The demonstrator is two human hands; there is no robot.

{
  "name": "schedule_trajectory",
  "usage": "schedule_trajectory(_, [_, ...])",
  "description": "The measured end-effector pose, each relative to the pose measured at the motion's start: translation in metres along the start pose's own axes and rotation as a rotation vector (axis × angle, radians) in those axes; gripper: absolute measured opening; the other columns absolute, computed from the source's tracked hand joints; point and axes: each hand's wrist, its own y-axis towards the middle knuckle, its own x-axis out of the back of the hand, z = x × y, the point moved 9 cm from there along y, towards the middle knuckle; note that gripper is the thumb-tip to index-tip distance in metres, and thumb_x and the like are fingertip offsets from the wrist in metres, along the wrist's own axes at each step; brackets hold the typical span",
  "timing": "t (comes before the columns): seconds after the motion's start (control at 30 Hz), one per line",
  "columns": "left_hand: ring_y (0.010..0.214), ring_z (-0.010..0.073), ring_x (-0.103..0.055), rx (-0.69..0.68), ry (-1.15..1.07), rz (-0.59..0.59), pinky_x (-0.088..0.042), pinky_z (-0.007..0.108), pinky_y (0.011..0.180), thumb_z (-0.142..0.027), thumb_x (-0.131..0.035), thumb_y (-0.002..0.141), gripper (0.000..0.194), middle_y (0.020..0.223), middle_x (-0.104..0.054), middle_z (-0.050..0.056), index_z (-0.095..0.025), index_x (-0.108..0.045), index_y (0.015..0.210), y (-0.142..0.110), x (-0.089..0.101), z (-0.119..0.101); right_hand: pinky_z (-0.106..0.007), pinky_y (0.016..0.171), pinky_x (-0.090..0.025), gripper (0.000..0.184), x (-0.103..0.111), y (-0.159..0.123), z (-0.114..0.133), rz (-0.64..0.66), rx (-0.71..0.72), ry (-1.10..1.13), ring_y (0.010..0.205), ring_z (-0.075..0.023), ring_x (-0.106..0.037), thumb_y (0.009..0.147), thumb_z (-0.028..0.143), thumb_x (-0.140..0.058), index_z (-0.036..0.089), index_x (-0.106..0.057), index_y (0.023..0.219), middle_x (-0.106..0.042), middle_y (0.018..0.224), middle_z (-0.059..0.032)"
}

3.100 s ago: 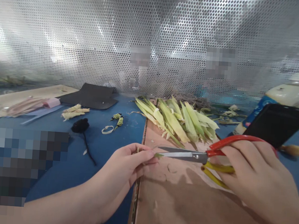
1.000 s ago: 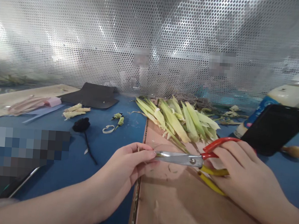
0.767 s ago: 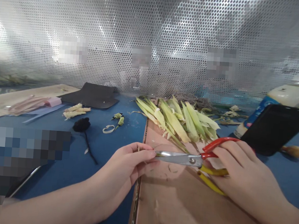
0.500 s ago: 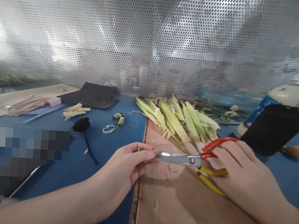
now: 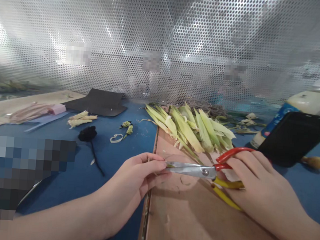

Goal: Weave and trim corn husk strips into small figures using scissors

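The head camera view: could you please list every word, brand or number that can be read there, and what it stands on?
No text can be read.
Blue label on the white-capped plastic bottle: pale marks, blurred and partly hidden, unreadable.
Black, flat, phone-like device: no lettering visible.

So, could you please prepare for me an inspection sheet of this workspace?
Surface: blue tabletop; brown board with small scraps.
Job's things: red-handled scissors, blades at a thin green piece; pale green leaves heaped at the board's far end.
Clutter: black flower, black sheet, dark phone-like slab before a bottle.
Grippers: bare hands; left hand pinches the green piece, right hand holds the scissors.
Cables: nothing seen.
Surroundings: perforated metal screen behind.
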Motion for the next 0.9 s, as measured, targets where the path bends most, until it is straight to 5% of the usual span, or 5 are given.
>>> schedule_trajectory(0.9, [0.081,0.0122,-0.058,0.0,-0.041,-0.038,-0.047,0.028,0.092,-0.011,-0.06,0.072,0.011,0.075,-0.058,0.001,-0.014,-0.06,0.062,-0.0019,0.0003,-0.0024,-0.034,0.065,-0.044,0.015,-0.0056,0.0039,0.0003,0.033,-0.017,0.035,0.075,-0.0221,-0.05,0.08,0.027,-0.052,0.015,-0.055,0.071,-0.055,0.077,-0.0084])
